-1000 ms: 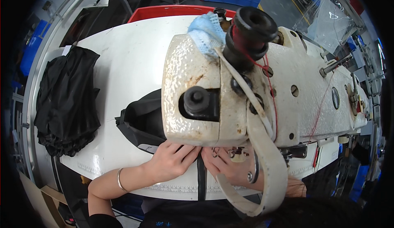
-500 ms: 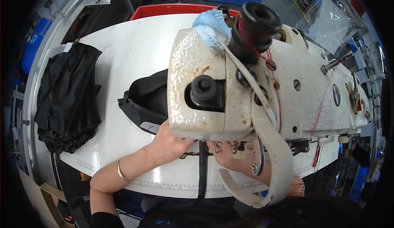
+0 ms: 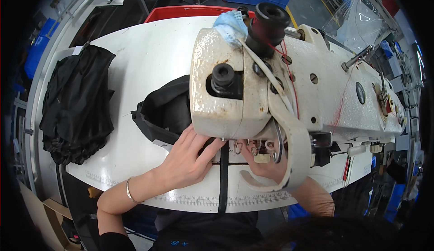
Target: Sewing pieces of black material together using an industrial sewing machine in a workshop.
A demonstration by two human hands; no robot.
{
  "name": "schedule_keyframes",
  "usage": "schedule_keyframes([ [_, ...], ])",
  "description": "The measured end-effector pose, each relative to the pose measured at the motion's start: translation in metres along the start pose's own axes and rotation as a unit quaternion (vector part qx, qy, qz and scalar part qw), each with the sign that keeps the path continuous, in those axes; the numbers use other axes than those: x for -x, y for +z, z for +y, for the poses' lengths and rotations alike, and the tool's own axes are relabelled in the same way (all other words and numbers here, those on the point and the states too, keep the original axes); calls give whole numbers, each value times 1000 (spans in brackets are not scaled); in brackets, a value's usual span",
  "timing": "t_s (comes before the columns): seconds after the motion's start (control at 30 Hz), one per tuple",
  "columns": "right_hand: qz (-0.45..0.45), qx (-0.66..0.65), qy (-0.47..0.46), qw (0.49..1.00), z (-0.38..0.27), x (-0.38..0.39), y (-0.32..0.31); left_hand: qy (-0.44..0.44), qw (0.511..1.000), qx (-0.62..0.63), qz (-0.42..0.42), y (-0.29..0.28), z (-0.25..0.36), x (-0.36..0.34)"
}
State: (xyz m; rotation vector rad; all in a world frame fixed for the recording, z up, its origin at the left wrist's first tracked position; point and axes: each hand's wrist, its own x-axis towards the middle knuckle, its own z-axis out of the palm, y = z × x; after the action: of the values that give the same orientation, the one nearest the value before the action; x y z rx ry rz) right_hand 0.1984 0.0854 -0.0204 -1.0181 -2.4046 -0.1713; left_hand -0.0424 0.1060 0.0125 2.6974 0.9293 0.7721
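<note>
Hiding right hand (image 3: 266,167): sewing machine (image 3: 289,92).

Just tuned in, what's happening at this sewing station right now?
A person sits at a worn white industrial sewing machine. The left hand lies flat on a black fabric piece at the machine's head, fingers pointing toward the needle area. The right hand is partly hidden beneath the head, beside a black strap running off the table's front edge. A pile of black fabric lies at the table's left end.
</note>
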Motion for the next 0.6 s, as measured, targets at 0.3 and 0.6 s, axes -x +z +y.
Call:
schedule_keyframes([
  [0.3, -37, 38, -187, 981, -1, -12, -17, -13, 973, -229, -24, -27, 29, 27],
  [0.6, -65, -43, -158, 984, -20, -23, 1, 52, 994, -93, 6, -33, 16, -15],
])
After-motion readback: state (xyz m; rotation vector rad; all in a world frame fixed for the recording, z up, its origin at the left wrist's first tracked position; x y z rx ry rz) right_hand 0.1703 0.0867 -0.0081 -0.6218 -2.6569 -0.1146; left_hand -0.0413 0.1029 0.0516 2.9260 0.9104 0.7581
